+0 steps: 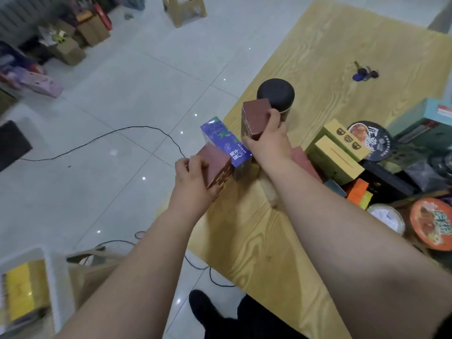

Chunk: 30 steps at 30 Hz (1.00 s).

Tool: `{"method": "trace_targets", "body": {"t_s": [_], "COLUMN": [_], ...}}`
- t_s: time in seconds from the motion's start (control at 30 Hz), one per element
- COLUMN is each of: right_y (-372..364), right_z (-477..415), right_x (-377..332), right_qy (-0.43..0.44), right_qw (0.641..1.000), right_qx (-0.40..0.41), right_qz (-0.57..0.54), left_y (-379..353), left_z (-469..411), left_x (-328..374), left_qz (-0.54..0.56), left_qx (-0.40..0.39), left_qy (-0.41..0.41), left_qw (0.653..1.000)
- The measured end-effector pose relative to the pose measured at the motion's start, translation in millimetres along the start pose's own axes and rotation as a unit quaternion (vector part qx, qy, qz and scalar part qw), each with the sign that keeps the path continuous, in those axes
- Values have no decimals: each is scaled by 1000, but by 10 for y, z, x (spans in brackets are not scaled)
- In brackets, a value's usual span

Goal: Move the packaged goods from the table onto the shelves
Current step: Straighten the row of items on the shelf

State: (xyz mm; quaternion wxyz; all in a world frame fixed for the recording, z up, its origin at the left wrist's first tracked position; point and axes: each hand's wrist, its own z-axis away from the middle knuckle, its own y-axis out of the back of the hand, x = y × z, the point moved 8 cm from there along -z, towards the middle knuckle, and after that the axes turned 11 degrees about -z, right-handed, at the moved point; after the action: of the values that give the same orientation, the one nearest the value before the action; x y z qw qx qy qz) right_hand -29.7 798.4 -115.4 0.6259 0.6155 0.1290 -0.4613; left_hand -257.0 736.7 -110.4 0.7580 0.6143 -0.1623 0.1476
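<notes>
At the left edge of the wood-grain bench [244, 241], our left grip [192, 172] is curled round a brown carton [216, 165], fingertips pressed on its top face (we cannot see its underside). Just beside it stands a purple box [227, 143]. Beyond that, our right grip [267, 140] clasps a second brown carton [255, 117], held upright. A black-lidded jar [276, 94] rises right behind it. More packaged goods [337, 155] crowd the bench's right side. Keys [365, 73] lie farther off.

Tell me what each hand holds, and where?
Left hand: nearer brown box, by its near end. Right hand: farther brown box, by its lower right side.
</notes>
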Motion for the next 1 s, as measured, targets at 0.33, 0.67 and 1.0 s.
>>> {"method": "trace_targets", "body": {"t_s": [0.33, 0.67, 1.0], "right_y": [485, 610, -335], "right_z": [497, 924, 1515], "right_x": [-283, -444, -162], "right_qy": [229, 111, -91], "right_qw": [955, 922, 884], "right_qx": [96, -100, -265], "right_qz": [-165, -358, -374], "left_y": [119, 500, 469], "left_z": [103, 328, 1192], "left_x": [-262, -596, -940], "left_qz": [244, 571, 534], "left_qx": [41, 54, 46], "left_qy": [115, 169, 281], "left_qw": [962, 802, 796]}}
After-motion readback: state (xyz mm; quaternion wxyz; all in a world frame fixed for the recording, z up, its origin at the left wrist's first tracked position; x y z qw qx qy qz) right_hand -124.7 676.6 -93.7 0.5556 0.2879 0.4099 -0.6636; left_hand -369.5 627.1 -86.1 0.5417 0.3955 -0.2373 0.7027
